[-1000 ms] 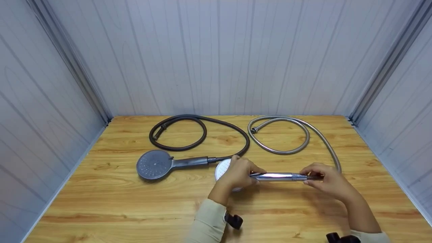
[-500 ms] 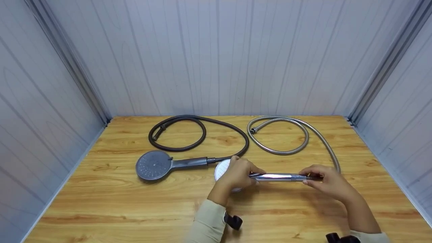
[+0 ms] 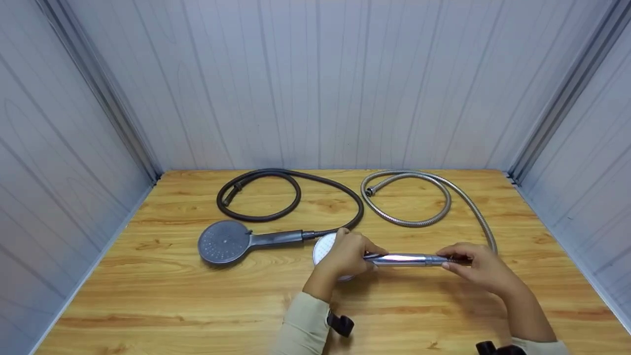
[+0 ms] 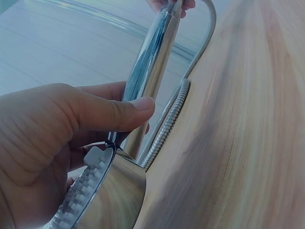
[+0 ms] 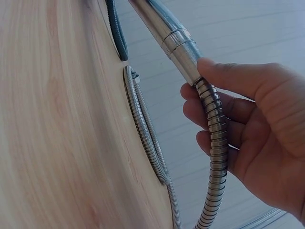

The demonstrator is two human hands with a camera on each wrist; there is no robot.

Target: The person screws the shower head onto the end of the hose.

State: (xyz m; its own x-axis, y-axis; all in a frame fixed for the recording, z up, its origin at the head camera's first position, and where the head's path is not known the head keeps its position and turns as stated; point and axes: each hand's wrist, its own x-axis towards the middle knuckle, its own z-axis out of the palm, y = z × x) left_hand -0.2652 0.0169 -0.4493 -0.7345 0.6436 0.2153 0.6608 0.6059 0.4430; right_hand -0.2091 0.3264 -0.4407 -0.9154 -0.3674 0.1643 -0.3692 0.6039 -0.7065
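A chrome hand shower [image 3: 402, 259] with a white nozzle face lies across both hands, just above the wooden table. My left hand [image 3: 347, 256] grips it at the neck, thumb along the handle, and covers part of the face. In the left wrist view the chrome back of the shower head [image 4: 121, 191] shows below the fingers. My right hand [image 3: 480, 266] pinches the handle's far end, where the silver metal hose [image 5: 217, 143] joins it. The thumb presses the smooth connector sleeve [image 5: 186, 59] in the right wrist view, and the other fingers lie behind the hose.
A dark grey hand shower [image 3: 226, 241] lies face up on the left, joined to a coiled black hose [image 3: 261, 217]. The silver hose coil [image 3: 414, 223] lies at the back right. Pale panels [image 3: 315, 84] enclose the wooden table [image 3: 197, 305] at back and sides.
The right hand's fingers have shifted slightly at the hose joint. The left hand and the chrome hand shower have stayed in place.
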